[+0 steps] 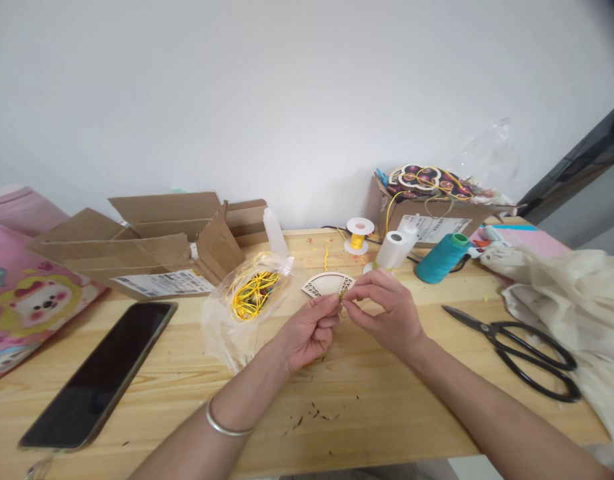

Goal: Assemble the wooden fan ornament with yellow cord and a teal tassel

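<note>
A small pale fan-shaped ornament [329, 283] with dark cut-out patterns at its sides is held above the table. My left hand [311, 332] is closed, with thumb and finger pinching the ornament's lower end. My right hand [387, 308] pinches at the same spot, where a bit of yellowish cord shows near the fingertips; what exactly it grips is too small to make out. A yellow cord [326, 259] shows just beyond the ornament's upper edge. Left of my hands lies a clear plastic bag with yellow cords [254, 297] in it.
Behind my hands stand a spool of yellow thread [357, 237], a white roll [391, 250] and a teal thread cone [441, 259]. Black scissors [517, 347] and cream cloth [561, 300] lie at right. Cardboard boxes [151, 257] [437, 217] stand at the back; a phone [99, 373] lies at left.
</note>
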Tool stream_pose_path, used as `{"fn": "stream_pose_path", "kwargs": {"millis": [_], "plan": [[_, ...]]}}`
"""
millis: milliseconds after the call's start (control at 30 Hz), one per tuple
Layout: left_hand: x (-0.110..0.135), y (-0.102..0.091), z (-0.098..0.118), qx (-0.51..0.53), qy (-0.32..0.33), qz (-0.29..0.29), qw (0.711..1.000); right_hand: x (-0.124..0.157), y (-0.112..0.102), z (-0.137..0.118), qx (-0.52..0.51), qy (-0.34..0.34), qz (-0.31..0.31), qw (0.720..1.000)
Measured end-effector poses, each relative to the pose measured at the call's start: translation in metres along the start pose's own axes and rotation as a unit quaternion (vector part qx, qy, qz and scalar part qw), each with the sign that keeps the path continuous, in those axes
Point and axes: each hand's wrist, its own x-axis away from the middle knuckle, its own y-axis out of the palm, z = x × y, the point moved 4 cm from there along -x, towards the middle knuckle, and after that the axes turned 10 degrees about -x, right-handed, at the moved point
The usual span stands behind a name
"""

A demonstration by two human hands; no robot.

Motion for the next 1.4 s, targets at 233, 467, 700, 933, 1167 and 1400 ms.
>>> {"fn": "stream_pose_path", "kwargs": {"millis": [233, 467, 700, 933, 1167, 1400], "plan": [[-0.001, -0.001, 0.001, -0.039, 0.025, 0.029, 0.998, 0.0, 0.0, 0.0, 0.038, 0.009, -0.013, 0.999], [-0.002, 0.0, 0.003, -0.089, 0.052, 0.042, 0.994, -0.001, 0.0, -0.002, 0.101, -0.008, -0.03, 0.994], [-0.002, 0.001, 0.004, -0.159, 0.095, 0.076, 0.98, -0.001, 0.0, -0.002, 0.127, -0.012, -0.036, 0.991], [0.0, 0.003, 0.009, -0.186, 0.143, 0.116, 0.965, 0.001, 0.0, 0.001, 0.102, 0.023, -0.04, 0.994], [0.002, 0.004, 0.011, -0.198, 0.18, 0.143, 0.953, 0.003, 0.003, 0.007, 0.019, 0.091, -0.01, 0.996], [0.003, 0.003, 0.011, -0.199, 0.185, 0.155, 0.95, 0.004, 0.005, 0.014, -0.059, 0.154, -0.004, 0.986]]}}
